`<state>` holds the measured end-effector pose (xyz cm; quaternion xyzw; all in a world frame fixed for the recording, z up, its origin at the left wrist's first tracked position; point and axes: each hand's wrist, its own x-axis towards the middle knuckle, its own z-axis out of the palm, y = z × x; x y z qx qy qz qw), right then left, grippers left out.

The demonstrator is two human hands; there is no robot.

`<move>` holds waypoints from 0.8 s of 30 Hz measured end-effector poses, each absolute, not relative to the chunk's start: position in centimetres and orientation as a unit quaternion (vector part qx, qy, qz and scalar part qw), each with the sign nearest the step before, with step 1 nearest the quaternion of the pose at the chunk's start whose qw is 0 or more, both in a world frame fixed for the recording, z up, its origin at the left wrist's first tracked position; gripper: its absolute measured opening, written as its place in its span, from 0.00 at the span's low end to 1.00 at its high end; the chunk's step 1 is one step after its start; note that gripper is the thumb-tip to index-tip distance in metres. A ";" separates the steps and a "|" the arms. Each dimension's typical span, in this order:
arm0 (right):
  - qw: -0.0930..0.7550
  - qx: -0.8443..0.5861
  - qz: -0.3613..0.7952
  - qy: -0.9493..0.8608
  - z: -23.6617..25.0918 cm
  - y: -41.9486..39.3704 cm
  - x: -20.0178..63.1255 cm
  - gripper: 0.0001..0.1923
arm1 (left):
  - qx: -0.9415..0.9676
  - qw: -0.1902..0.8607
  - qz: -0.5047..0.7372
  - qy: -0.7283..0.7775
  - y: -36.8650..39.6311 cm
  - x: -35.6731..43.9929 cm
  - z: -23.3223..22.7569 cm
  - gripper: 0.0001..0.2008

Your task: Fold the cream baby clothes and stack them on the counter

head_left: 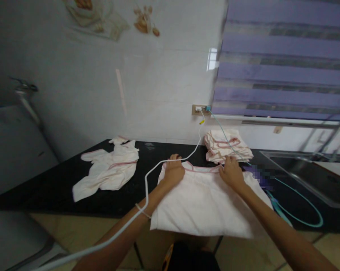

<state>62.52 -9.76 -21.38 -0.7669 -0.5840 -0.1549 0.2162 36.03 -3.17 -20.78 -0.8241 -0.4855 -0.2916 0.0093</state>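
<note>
A white shirt [200,199] with a pink-trimmed neckline lies spread on the black counter, its lower part hanging over the front edge. My left hand [174,170] is closed on the shirt's upper left, beside the neckline. At the other end of the neckline, my right hand [231,173] has its fingers closed on the cloth. Both hands partly cover the shoulders of the shirt. Just behind my right hand sits a stack of folded white garments [226,145] with pink edging. Left of my hands, another white garment [113,169] lies crumpled.
A white cable [147,180] runs from the wall outlet [196,110] across my left forearm. A teal cord [313,224] loops over the black counter [59,188] on the right, beside a metal sink [288,169]. A purple striped blind [282,71] covers the window.
</note>
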 end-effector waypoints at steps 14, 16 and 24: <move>0.146 -0.691 0.007 -0.708 -26.8 -9.4 56.9 0.24 | -0.882 0.031 -0.204 -0.423 -6.3 39.8 -27.7 0.25; 0.127 -0.709 0.028 -0.693 -26.6 -9.5 57.6 0.27 | -0.876 0.029 -0.208 -0.434 -6.3 39.8 -27.6 0.25; 0.083 -0.751 0.024 -0.655 -26.9 -9.4 59.8 0.35 | -0.865 0.026 -0.211 -0.454 -6.4 39.7 -27.7 0.28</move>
